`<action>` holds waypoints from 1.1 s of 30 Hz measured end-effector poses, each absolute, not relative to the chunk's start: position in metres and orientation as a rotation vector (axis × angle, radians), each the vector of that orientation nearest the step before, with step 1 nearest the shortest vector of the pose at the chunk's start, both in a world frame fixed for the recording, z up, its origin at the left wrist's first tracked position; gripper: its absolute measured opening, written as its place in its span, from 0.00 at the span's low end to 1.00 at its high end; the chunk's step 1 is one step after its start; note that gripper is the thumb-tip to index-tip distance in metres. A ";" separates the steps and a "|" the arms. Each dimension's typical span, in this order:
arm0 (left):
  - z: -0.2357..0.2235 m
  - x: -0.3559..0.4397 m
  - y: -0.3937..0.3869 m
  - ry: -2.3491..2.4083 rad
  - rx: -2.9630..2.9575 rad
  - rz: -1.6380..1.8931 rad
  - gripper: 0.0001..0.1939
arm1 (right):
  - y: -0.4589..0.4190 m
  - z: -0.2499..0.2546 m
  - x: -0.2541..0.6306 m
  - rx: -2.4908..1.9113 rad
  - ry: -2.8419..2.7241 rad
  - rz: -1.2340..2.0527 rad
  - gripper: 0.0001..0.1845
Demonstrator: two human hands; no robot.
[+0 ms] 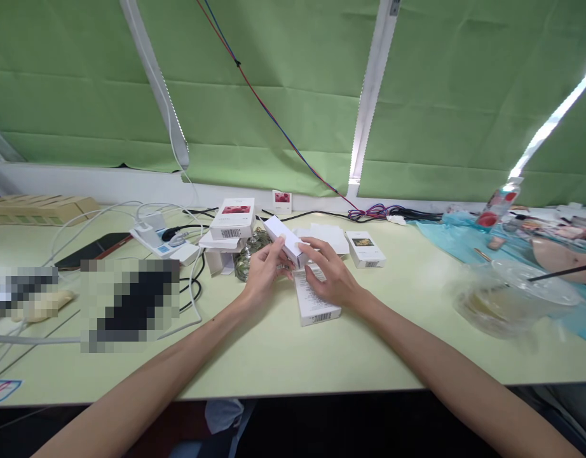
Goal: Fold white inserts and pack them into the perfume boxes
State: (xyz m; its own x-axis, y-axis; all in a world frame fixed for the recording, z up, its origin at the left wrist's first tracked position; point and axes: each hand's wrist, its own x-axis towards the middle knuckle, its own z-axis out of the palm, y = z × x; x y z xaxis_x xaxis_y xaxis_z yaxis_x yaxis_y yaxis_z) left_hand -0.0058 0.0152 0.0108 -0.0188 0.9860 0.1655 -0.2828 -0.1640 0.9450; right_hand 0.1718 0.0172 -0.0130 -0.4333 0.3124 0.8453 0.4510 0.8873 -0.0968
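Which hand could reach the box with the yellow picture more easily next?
Probably the right hand: it's nearer the yellow-picture box. The left hand is farther off. Both touch the held white box.

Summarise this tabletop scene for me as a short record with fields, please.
Left hand: holding the slim white carton
Right hand: touching that same carton
Under right hand: text-printed white box, flat on the table
Right of that box: white box with a yellow picture
Far right: transparent cup with black straw
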 end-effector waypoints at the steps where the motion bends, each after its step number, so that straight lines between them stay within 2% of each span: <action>1: 0.011 -0.006 0.015 0.906 1.117 1.445 0.26 | 0.017 -0.013 0.172 -0.557 -2.058 -0.183 0.35; 17: 0.011 -0.006 0.014 0.905 1.167 1.408 0.27 | 0.020 -0.013 0.173 -0.529 -2.023 -0.218 0.29; 33: 0.010 -0.008 0.013 0.906 1.258 1.312 0.27 | 0.025 -0.014 0.176 -0.469 -1.959 -0.248 0.27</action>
State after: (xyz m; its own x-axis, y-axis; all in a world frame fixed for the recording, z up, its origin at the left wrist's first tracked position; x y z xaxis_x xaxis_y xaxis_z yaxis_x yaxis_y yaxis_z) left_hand -0.0080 0.0131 0.0097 0.1102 0.9778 0.1784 -0.1799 -0.1569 0.9711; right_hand 0.1762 0.0250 -0.0138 -0.3658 0.2118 0.9063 0.4312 0.9015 -0.0367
